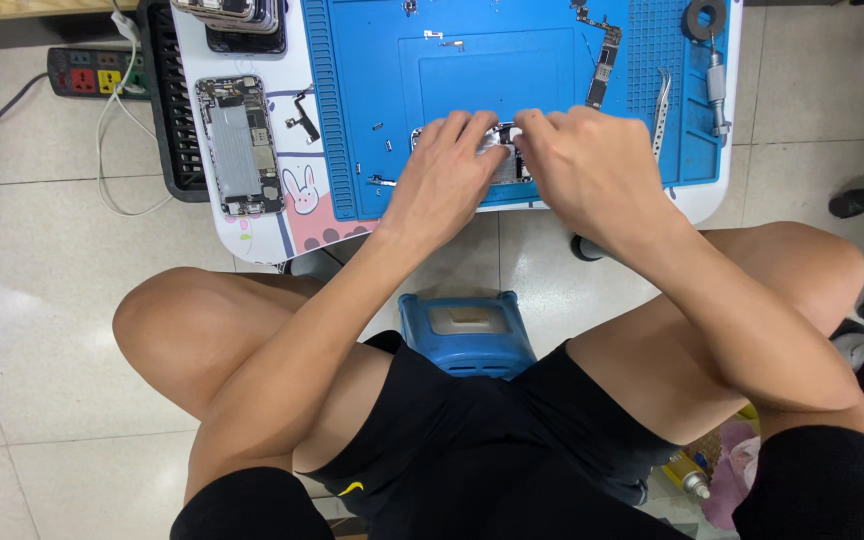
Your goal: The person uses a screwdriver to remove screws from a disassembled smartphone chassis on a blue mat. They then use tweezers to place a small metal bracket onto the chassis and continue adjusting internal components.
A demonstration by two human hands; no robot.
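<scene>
On the blue work mat [472,75], near its front edge, lay an opened phone body [505,160], and both hands met over it. The left hand [442,180] rested on the phone's left portion with its fingers curled down onto it. The right hand [587,165] covered the right portion, thumb and forefinger drawn narrow at the top edge as if pinching a small part; what lay between them could not be made out. Most of the phone was hidden beneath the two hands.

As far as could be judged, the phone's long axis ran left to right, parallel to the front edge of the surface [302,215]. Which end was the top could not be determined.

The phone body was judged to be light and stiff, but fragile where its insides were exposed. Hold should be taken at the outer frame edges, clear of the internal parts.

A second opened phone [240,145] lay upright on the white surface left of the mat, with a small ribbon cable [304,115] just beside it. A narrow circuit board [604,65] and tweezers [661,110] lay on the mat's right part, and a screwdriver [717,90] further right. A power strip [92,72] sat on the floor to the left. A blue stool [467,330] showed between the person's knees.
</scene>
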